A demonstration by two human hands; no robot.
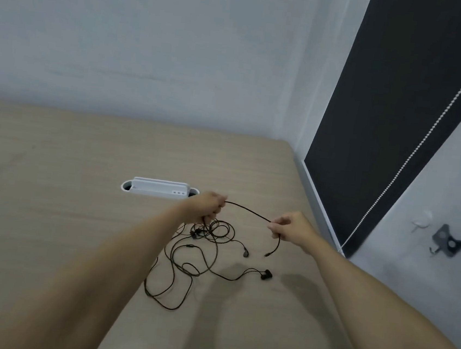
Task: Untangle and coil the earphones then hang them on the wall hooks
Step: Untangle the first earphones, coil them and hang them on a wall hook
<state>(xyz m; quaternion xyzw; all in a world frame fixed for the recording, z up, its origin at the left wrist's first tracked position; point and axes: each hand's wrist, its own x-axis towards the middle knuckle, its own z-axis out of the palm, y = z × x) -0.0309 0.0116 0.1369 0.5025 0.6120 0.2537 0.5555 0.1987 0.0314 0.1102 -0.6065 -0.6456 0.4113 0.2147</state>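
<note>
On the tan surface (52, 184), the left hand (206, 207) has its fingers (219, 201) closed on the earphones (204, 245), whose tangle lies just below, a strand running across to the right hand (292, 229), pinched in its fingers (275, 226), hooks (444, 242) on the right wall.

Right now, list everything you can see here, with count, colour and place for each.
Tangled black earphone cables: one heap, black, on the desk, one strand lifted between the hands.
White plastic cable box: one, white, set into the desk behind the hands.
Beige wooden desk: one, beige, against the wall.
Dark roller blind: one, dark grey, right, with white bead chain.
Wall hooks: a few, white and grey, right wall.
Hands: left and right, each pinching the cable.
</note>
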